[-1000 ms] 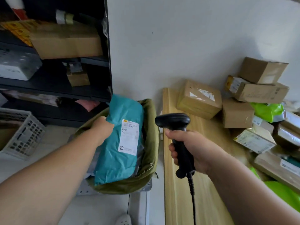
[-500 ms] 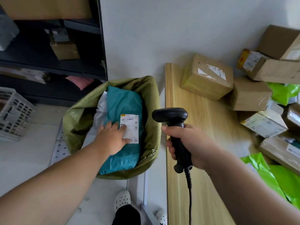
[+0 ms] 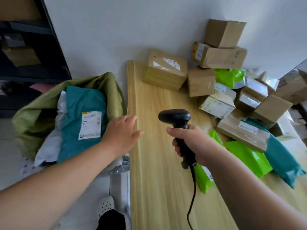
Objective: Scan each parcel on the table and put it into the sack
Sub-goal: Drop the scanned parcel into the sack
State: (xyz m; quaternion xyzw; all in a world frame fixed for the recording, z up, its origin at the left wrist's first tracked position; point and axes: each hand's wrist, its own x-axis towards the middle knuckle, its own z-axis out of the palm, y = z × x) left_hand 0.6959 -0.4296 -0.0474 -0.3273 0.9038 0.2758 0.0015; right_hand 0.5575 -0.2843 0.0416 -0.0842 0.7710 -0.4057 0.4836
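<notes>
Our left hand (image 3: 122,131), empty with fingers spread wide, hovers at centre frame over the left edge of the tabletop (image 3: 157,180), beside the olive sack (image 3: 113,90) at left, where a teal mailer (image 3: 79,113) lies label up. Our right hand (image 3: 191,143) grips the black barcode scanner (image 3: 174,117). Cardboard boxes (image 3: 164,70) and green mailers (image 3: 247,156) crowd the tabletop's right.

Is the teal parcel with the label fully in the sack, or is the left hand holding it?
In. The teal parcel lies label-up inside the green sack, in its open mouth; the left hand is open, holding nothing.
</notes>
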